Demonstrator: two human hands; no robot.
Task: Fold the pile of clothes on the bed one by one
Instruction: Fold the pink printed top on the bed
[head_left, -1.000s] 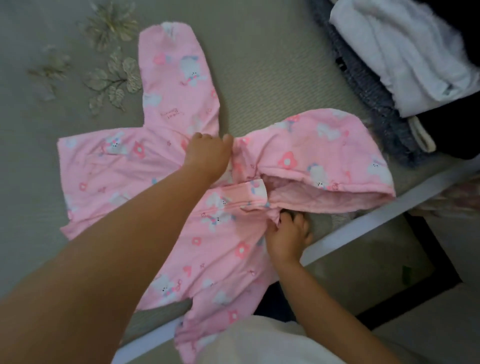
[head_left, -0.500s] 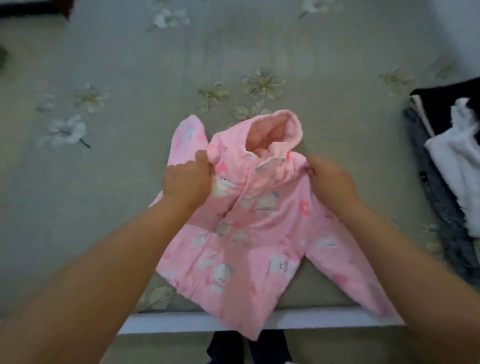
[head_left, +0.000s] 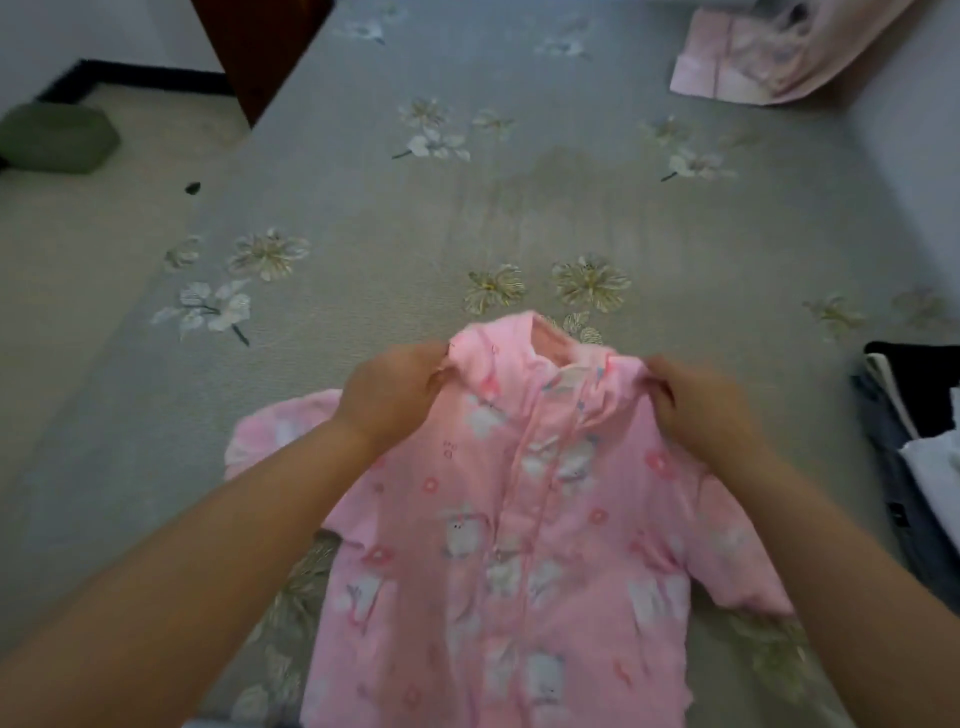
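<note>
both hands are up at the shoulders of the pink jacket (head_left: 519, 519), left hand (head_left: 387, 400) pinching the fabric just beside the collar on its side, right hand (head_left: 696, 410) curled on the opposite shoulder, fingers bunching the cloth. the jacket hangs from that grip and spreads down toward the person, front side up with the closure running between the two hands, its lower part lying over the bed (head_left: 571, 197). one sleeve (head_left: 275, 431) pokes out flat below and outside the left wrist, the other sleeve (head_left: 737, 556) lies under the right forearm. no crease in it, sleeves out, so by my read this one is only being squared up, the actual folding not begun. outside the right arm, at the edge of view, sits the pile (head_left: 914, 447) of dark and white clothes, looking unfolded. far beyond the right hand there is a pale pink piece (head_left: 753, 57), too blurred to call folded or not. so plenty left, i'd say: this jacket first, then the heap.
</note>
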